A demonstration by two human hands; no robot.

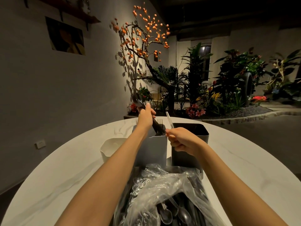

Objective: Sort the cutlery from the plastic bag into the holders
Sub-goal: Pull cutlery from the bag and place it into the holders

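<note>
My left hand [145,115] grips a bundle of black cutlery [157,127] whose lower ends dip into the grey holder [150,152]; a clear fork [160,122] stands in that holder too. My right hand [180,139] pinches a clear plastic utensil [169,119] by its lower end, between the grey holder and the black holder [198,129]. A white holder [110,146] stands to the left. The crumpled clear plastic bag [162,190] lies near me, with black and clear spoons [175,212] showing at its mouth.
All three holders stand on a round white marble table [65,176]. Beyond the table's far edge is an indoor garden bed with an orange-fruited tree [143,38] and dense plants. A grey wall is at the left.
</note>
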